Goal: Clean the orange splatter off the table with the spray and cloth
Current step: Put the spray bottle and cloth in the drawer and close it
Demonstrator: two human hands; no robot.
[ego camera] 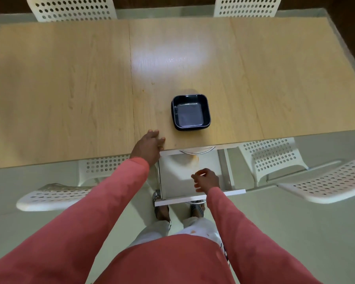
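Note:
A light wooden table (70, 78) fills the upper view. Small orange specks (143, 90) dot it near the left seam, with another speck (153, 83) a little farther in. My left hand (150, 147) rests on the table's near edge, fingers loosely bent, holding nothing. My right hand (205, 179) hovers lower, over a white stool-like surface (172, 173) below the table edge, fingers loosely curled and empty. An orange smear (196, 159) marks that white surface just under the table edge. No spray bottle or cloth is in view.
A dark square dish (190, 112) sits empty on the table near its front edge. White perforated chairs stand at the far side (72, 8) (247, 6) and at the near left (55, 194) and right (324, 181). My feet (162, 212) stand on a pale floor.

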